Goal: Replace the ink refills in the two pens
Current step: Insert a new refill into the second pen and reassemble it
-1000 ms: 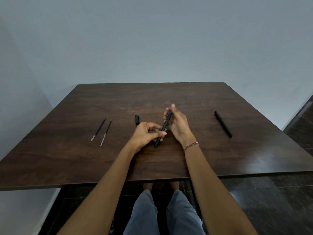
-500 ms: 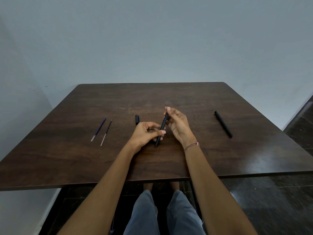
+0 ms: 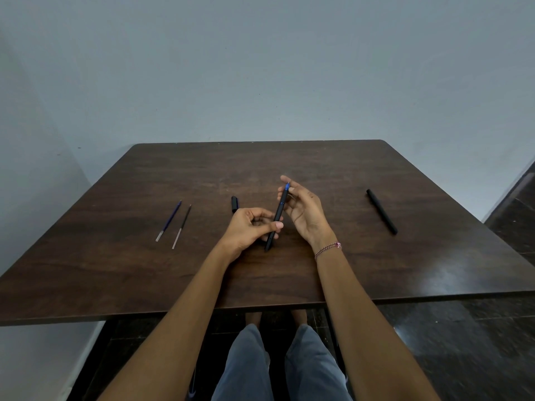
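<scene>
A dark wooden table (image 3: pixel 318 166) fills the view, with a person seated at its six o'clock edge and both bare forearms reaching to the middle of the top. The left hand (image 3: pixel 247 228) pinches the lower barrel of an uncapped black pen (image 3: pixel 277 217) between thumb and fingertips. The pen's butt sits low over the wood and its length slants toward one o'clock. The right hand (image 3: pixel 305 211), a beaded bracelet (image 3: pixel 328 249) at its wrist, cups the upper barrel with loosely bent fingers. Whether those fingers actually clamp the pen cannot be told from this angle.

At three o'clock from the hands, well apart, a second black pen (image 3: pixel 381 211) lies capped and untouched. At nine o'clock lie two spare refills, one blue (image 3: pixel 169 219) and one black (image 3: pixel 181 226), side by side but not touching. The pen's cap (image 3: pixel 234 204) rests at eleven o'clock, just beyond the left knuckles. The blue writing tip (image 3: pixel 287 186) shows against the right fingertips.

The pen looks light, rigid and smooth, so it is likely to roll or slip unless pinched firmly. The barrel is probably best steadied low while the front section near the tip is twisted off. The refills look thin and bendable, and are safest lifted at mid-length.
</scene>
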`<move>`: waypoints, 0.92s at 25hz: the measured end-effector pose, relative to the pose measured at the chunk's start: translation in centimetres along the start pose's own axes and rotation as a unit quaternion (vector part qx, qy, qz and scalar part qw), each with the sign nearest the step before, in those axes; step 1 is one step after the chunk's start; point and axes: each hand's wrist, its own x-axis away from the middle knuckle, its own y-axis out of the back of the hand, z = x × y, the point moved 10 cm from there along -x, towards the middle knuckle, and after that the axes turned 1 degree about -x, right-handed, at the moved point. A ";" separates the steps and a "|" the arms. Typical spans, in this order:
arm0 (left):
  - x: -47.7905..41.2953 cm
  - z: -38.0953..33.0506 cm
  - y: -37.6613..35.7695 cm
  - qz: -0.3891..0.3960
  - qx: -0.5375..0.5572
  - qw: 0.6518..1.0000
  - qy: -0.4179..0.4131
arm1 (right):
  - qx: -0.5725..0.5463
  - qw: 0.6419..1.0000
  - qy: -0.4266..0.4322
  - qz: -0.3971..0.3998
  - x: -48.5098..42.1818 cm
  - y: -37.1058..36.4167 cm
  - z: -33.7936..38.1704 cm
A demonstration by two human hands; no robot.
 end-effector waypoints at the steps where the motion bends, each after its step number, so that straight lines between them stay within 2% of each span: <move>1: 0.0 0.0 0.0 -0.001 0.000 1.000 -0.001 | -0.001 1.000 0.003 0.001 0.0 0.0 0.0; 10: -0.1 -0.2 0.1 -0.008 0.003 1.000 -0.004 | 0.024 0.999 0.022 -0.019 -0.1 0.1 0.5; 16: -0.2 -0.1 0.2 -0.009 0.001 1.000 -0.001 | -0.020 1.000 -0.005 -0.011 -0.3 0.2 -0.1; 23: -0.1 -0.4 0.2 -0.016 0.008 1.000 -0.010 | 0.021 1.000 -0.006 -0.023 -0.6 0.4 -0.4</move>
